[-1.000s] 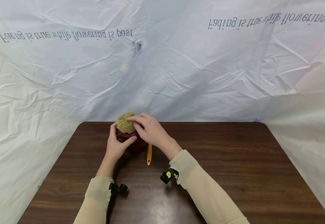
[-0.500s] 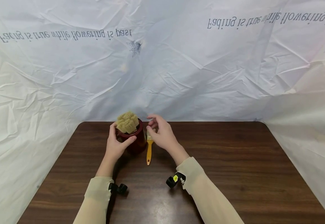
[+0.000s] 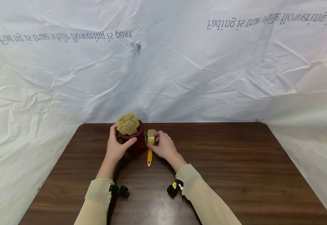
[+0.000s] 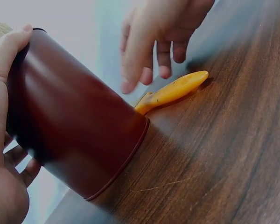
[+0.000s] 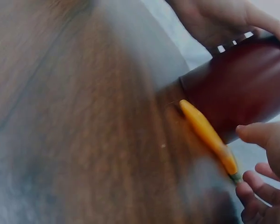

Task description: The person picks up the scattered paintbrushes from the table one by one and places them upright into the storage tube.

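Note:
A dark red cup (image 3: 133, 144) stands near the table's far edge with several brushes' tan bristles (image 3: 128, 123) sticking out of its top. My left hand (image 3: 118, 147) grips the cup's side, thumb near the rim. Just right of the cup a small brush (image 3: 150, 153) with a yellow handle (image 4: 177, 91) lies flat on the wood. My right hand (image 3: 163, 145) hovers over its metal ferrule. The fingers (image 5: 252, 191) curve down to the ferrule end, and the thumb stands a little apart from the handle (image 5: 207, 135).
The dark wooden table (image 3: 222, 162) has rounded far corners. A crinkled white sheet with printed text (image 3: 180, 62) hangs behind it and drapes down both sides. Black wrist mounts (image 3: 118, 189) sit on both sleeves.
My right hand left the bristles on top of the cup, swung right and came down onto the brush lying beside it. The left hand and the cup stayed put.

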A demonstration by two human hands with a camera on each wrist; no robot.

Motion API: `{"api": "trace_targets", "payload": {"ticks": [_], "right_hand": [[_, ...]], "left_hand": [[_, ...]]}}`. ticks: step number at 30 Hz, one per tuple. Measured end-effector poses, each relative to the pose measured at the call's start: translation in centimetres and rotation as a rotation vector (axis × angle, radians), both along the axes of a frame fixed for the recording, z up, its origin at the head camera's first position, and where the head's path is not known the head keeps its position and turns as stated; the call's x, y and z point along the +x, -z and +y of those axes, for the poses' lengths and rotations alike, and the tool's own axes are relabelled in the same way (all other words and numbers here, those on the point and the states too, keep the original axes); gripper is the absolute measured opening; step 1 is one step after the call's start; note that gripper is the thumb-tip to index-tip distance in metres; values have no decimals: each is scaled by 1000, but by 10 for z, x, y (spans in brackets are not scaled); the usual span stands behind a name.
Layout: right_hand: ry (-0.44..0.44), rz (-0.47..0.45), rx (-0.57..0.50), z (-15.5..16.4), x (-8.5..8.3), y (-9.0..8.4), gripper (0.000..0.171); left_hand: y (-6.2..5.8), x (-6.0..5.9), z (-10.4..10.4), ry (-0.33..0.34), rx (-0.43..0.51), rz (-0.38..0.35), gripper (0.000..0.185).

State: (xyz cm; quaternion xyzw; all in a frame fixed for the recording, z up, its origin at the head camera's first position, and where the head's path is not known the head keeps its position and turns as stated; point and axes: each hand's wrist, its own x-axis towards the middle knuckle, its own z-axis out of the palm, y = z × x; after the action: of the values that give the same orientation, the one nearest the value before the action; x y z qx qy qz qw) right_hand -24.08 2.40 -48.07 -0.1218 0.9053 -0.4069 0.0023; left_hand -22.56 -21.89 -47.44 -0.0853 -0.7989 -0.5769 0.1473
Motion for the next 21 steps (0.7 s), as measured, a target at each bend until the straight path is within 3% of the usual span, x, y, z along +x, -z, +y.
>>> {"api": "trace_targets", "payload": {"ticks": [8,21], "right_hand": [[21,-76,35,9,0,3,64],[75,-158,47,77,6,-6,53]], "left_hand": [[0,2,-1,-7,4,-7,89],[-1,1,-2,12,15,-58,95]]}}
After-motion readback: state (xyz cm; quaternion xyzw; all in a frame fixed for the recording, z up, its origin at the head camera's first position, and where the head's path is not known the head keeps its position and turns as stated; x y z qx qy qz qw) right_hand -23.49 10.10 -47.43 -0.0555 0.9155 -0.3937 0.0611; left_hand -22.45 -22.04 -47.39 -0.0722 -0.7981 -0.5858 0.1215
